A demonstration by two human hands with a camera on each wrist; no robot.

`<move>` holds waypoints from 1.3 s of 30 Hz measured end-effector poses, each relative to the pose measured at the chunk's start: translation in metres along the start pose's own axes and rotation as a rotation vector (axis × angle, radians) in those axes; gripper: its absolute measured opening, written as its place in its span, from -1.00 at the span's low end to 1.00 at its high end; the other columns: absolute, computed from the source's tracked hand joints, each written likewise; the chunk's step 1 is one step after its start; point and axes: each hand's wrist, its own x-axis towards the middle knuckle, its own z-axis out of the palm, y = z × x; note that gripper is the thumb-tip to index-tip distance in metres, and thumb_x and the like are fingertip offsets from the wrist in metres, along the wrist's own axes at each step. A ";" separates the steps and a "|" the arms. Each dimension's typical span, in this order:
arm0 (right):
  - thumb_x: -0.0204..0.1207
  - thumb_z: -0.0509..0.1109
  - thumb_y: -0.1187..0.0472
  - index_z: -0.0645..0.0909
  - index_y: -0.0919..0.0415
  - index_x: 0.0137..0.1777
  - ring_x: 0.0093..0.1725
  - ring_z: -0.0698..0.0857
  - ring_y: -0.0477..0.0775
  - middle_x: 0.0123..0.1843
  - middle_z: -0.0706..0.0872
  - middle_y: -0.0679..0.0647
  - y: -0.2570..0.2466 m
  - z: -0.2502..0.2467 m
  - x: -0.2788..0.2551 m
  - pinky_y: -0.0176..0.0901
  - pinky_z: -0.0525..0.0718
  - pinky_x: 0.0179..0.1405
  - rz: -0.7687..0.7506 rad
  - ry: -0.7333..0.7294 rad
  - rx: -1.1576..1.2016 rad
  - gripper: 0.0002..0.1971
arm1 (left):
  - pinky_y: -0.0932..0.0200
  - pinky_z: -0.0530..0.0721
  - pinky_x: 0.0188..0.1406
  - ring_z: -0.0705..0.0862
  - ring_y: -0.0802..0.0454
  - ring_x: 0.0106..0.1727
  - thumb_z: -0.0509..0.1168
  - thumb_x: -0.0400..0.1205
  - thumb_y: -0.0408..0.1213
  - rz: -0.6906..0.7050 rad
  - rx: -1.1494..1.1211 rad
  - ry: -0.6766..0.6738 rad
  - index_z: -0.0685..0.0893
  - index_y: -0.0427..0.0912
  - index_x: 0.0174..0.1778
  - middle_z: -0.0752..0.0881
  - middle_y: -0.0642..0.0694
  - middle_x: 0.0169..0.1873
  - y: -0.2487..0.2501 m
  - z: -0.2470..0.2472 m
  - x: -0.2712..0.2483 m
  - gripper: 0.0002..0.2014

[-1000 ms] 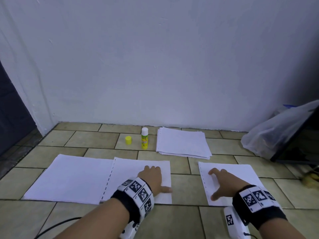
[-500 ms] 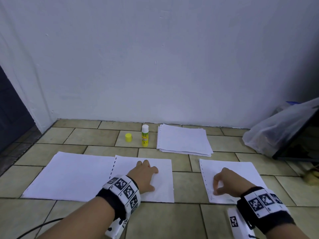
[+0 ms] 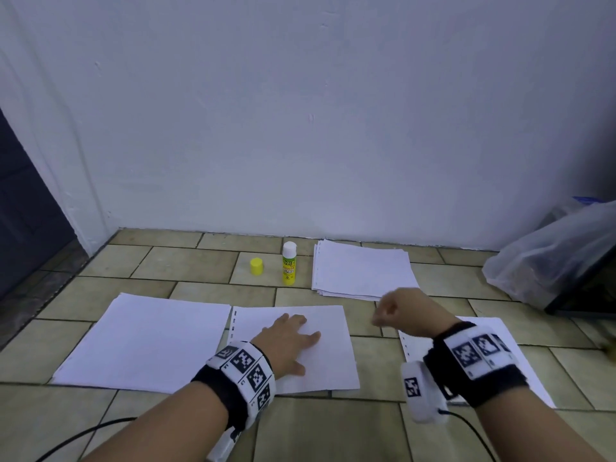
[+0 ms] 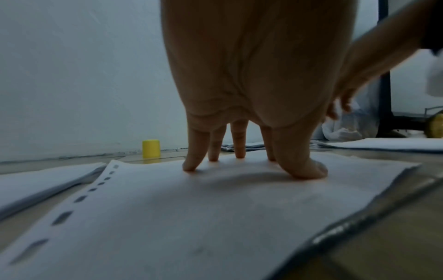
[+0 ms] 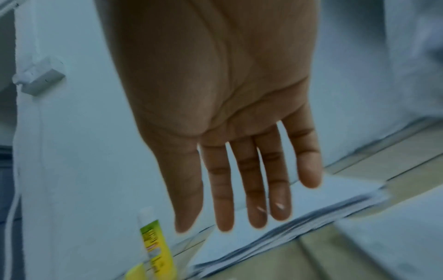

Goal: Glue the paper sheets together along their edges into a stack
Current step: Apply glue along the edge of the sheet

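The left hand [image 3: 289, 338] lay flat, its fingers [image 4: 195, 161] spread and their tips pressing down on the middle sheet [image 3: 320, 358], which rested on the tiled floor [image 3: 186, 266]. Along that sheet's edge on the little-finger side ran a row of punched slots [image 4: 79, 199], and just beyond them lay the left sheets [image 3: 143, 338], their edge close beside it. The right hand [image 3: 405, 315] hung in the air above the floor, holding nothing; in the wrist view its fingers [image 5: 223, 189] were straight and slightly parted, while the head view blurred them. Ahead of these fingertips stood the glue stick [image 3: 289, 263], upright and uncapped, with its yellow cap [image 3: 256, 266] just beside it on the far side from the spare paper pile [image 3: 363, 270]. Behind the right wrist lay the right sheet [image 3: 510, 368], apart from the middle one. A plastic bag [image 3: 550, 251] sat well off to the right by the wall.

The step in hand looked like fetching the glue. To do it well, the right fingers should close round the stick's lower body, clear of the bare tip, and lift it straight up so it did not topple. The left fingers should keep firm, even pressure so the sheet did not skid on the smooth tiles, and the glue should go in a thin, unbroken line close along the edge.
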 end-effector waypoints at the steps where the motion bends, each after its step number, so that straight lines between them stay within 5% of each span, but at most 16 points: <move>1: 0.51 0.44 -0.01 0.72 0.04 -0.06 0.00 0.62 -0.08 0.07 0.75 -0.01 -0.011 0.000 0.011 -0.27 0.55 0.03 -0.038 0.040 0.074 -0.85 | -0.27 0.11 0.62 -0.13 -0.15 0.69 0.23 0.71 -0.08 0.001 0.020 -0.022 0.04 0.09 0.70 -0.07 -0.12 0.69 0.000 0.000 0.000 -0.31; 5: 0.50 0.48 0.11 0.66 0.11 0.20 0.04 0.58 -0.13 0.22 0.69 -0.01 -0.054 0.005 0.058 -0.36 0.40 0.00 -0.145 0.109 0.302 -0.71 | -0.36 0.01 0.59 -0.26 -0.24 0.68 0.12 0.76 -0.07 0.003 0.074 -0.098 -0.15 0.05 0.71 -0.25 -0.11 0.69 -0.001 0.002 0.001 -0.31; 8: 0.48 0.50 0.13 0.56 0.18 0.30 0.20 0.63 -0.01 0.25 0.66 0.05 -0.076 0.013 0.091 -0.33 0.45 0.03 -0.069 0.152 0.444 -0.59 | -0.37 0.01 0.57 -0.28 -0.26 0.68 0.10 0.77 -0.08 -0.006 0.100 -0.138 -0.17 0.05 0.70 -0.27 -0.11 0.69 -0.001 0.001 0.005 -0.32; 13: 0.45 0.52 0.08 0.42 0.10 0.48 0.30 0.57 0.06 0.35 0.59 0.10 -0.099 0.025 0.125 -0.22 0.48 0.21 -0.002 0.136 0.505 -0.39 | -0.38 0.08 0.57 -0.29 -0.28 0.67 0.08 0.77 -0.06 -0.007 0.148 -0.176 0.10 -0.16 0.69 -0.29 -0.14 0.68 -0.002 0.000 0.008 -0.42; 17: 0.52 0.46 0.08 0.53 0.17 0.37 0.31 0.59 0.08 0.34 0.63 0.09 -0.103 0.032 0.135 -0.27 0.44 0.13 -0.016 0.161 0.418 -0.56 | -0.39 0.11 0.56 -0.27 -0.29 0.67 0.09 0.76 -0.06 -0.017 0.162 -0.179 0.16 -0.22 0.67 -0.28 -0.15 0.68 -0.002 0.000 0.010 -0.42; 22: 0.57 0.41 0.14 0.53 0.25 0.30 0.26 0.62 0.11 0.28 0.66 0.11 -0.088 0.029 0.121 -0.24 0.45 0.07 -0.053 0.162 0.501 -0.65 | -0.37 0.01 0.58 -0.29 -0.27 0.67 0.09 0.77 -0.09 -0.004 0.097 -0.154 -0.10 0.00 0.71 -0.29 -0.11 0.68 -0.002 0.000 0.007 -0.35; 26: 0.46 0.49 0.15 0.57 0.08 -0.07 -0.12 0.66 0.06 -0.11 0.71 0.07 -0.063 0.009 0.096 -0.21 0.52 -0.18 -0.033 0.187 0.648 -0.85 | -0.36 0.03 0.58 -0.24 -0.24 0.69 0.13 0.75 -0.05 0.002 0.059 -0.112 -0.13 0.09 0.71 -0.23 -0.09 0.69 -0.005 0.001 0.007 -0.31; 31: 0.26 0.59 0.45 0.58 0.19 -0.23 -0.43 0.62 -0.02 -0.32 0.62 0.09 -0.026 -0.010 0.058 -0.26 0.54 -0.52 0.038 0.243 0.904 -0.74 | -0.24 0.27 0.55 0.01 -0.17 0.63 0.36 0.59 0.02 -0.018 -0.055 0.002 0.11 0.13 0.67 0.02 -0.10 0.63 -0.001 0.001 0.009 -0.23; 35: 0.38 0.55 0.43 0.56 0.25 -0.10 -0.43 0.72 0.05 -0.22 0.71 0.15 -0.016 0.007 0.042 -0.26 0.61 -0.59 -0.001 0.286 0.910 -0.78 | -0.22 0.43 0.40 0.07 -0.19 0.57 0.41 0.51 0.03 -0.048 -0.038 0.025 0.13 0.15 0.62 0.07 -0.06 0.58 0.007 -0.001 0.011 -0.20; 39: 0.46 0.47 0.43 0.50 0.27 0.03 -0.36 0.75 0.03 -0.16 0.76 0.20 -0.017 0.033 0.041 -0.19 0.74 -0.44 -0.025 0.340 0.783 -0.76 | -0.19 0.50 0.37 0.04 -0.26 0.57 0.38 0.54 0.03 -0.050 0.016 -0.007 0.08 0.16 0.65 0.05 -0.03 0.62 0.008 -0.005 0.016 -0.19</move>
